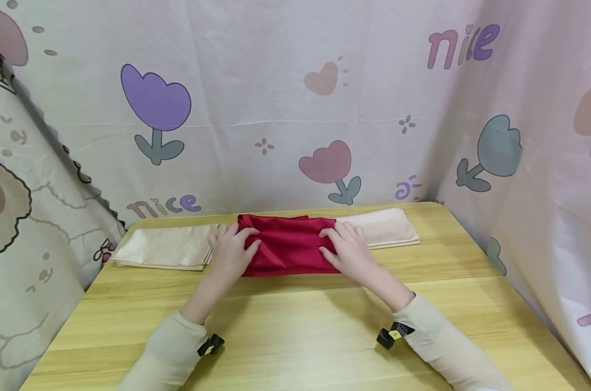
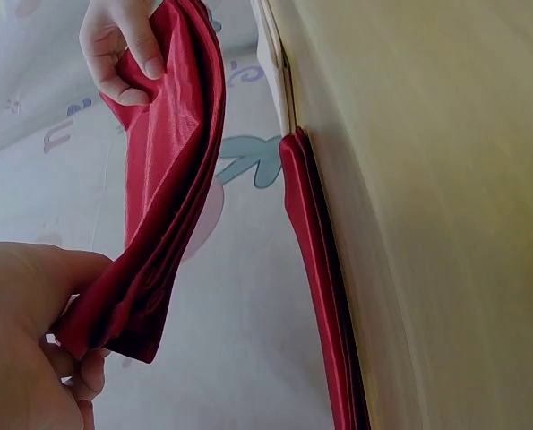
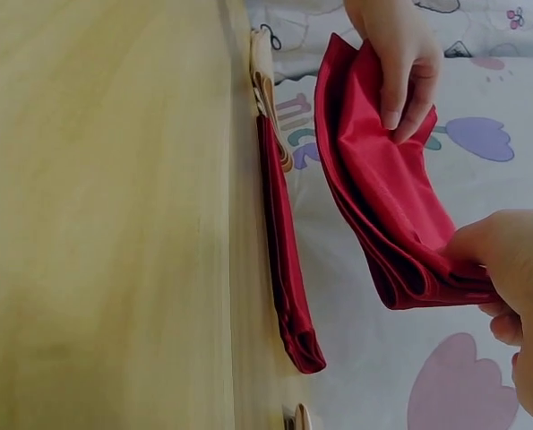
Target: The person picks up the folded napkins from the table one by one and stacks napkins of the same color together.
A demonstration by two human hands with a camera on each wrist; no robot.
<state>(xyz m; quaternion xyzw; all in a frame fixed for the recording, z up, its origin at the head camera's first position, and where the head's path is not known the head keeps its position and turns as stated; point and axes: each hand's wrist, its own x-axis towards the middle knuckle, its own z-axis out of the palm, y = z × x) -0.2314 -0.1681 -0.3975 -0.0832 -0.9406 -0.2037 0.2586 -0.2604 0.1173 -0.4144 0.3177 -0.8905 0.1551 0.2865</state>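
Note:
A folded red satin cloth (image 1: 287,247) is stretched between both hands, raised off the table. At its left end my left hand (image 1: 227,251) pinches the layers between thumb and fingers. My right hand (image 1: 348,250) grips the opposite end the same way. From the side, the left wrist view shows the stacked folds of this cloth (image 2: 163,193) hanging in the air. Beneath it, a second folded red cloth (image 3: 281,242) lies flat on the table; in the head view the raised one hides most of it.
A folded cream cloth (image 1: 163,247) lies at the left on the wooden table (image 1: 295,336), and another pale folded cloth (image 1: 390,228) at the right. A printed curtain (image 1: 246,70) hangs behind the table's far edge and along both sides. Small black cameras (image 1: 210,345) sit at both wrists.

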